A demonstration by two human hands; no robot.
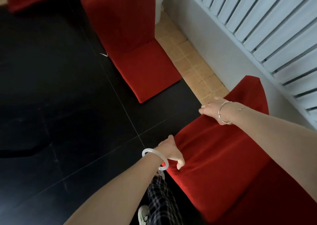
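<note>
A glossy black tiled floor (68, 104) carries a red velvet-covered chair (223, 164) at its right edge, beside the strip of tan tiles under the wall. A second, matching red chair (133, 44) stands farther along that edge. Both bare forearms stretch forward to the near chair's left edge. The left hand (170, 153), with a milky white bangle (155, 158) on its wrist, curls its fingers over the near corner and clasps it. The right hand (211, 109), wearing a thin silver bangle (223, 113), grasps the far corner.

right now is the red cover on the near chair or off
On: the red cover spans backrest and seat; left hand and right hand grip its top edge.
</note>
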